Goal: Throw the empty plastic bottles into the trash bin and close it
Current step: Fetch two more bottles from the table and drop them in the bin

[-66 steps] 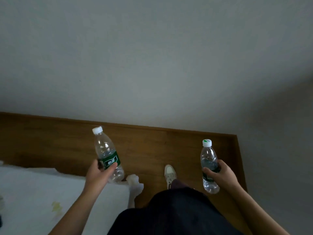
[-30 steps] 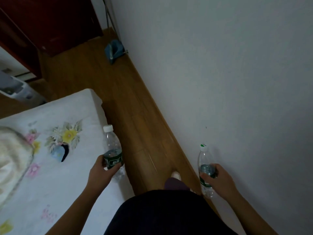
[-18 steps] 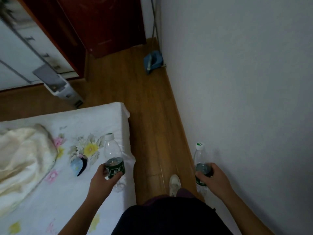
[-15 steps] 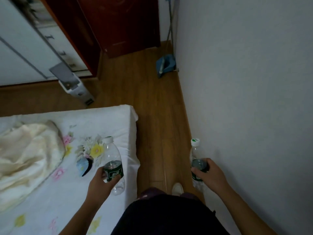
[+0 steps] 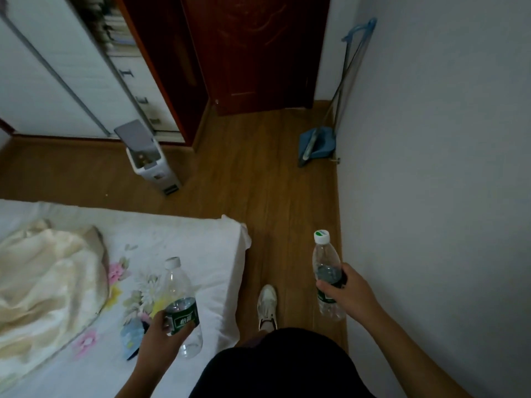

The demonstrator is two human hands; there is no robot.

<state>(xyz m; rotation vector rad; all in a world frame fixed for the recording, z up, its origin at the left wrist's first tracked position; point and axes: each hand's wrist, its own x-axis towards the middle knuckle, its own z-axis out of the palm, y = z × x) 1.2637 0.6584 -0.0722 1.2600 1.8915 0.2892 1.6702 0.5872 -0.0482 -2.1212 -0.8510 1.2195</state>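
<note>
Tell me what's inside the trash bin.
The trash bin stands open; a few small dark bits show near its top. Its front wall hides anything deeper.

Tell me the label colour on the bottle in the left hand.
Dark green label with white print, on the bottle in the left hand; head view.

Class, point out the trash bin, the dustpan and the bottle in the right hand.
trash bin (image 5: 156, 173), head view, white front wall
dustpan (image 5: 321, 143), head view, blue pan
right-hand bottle (image 5: 325, 255), head view, clear upper body
</note>
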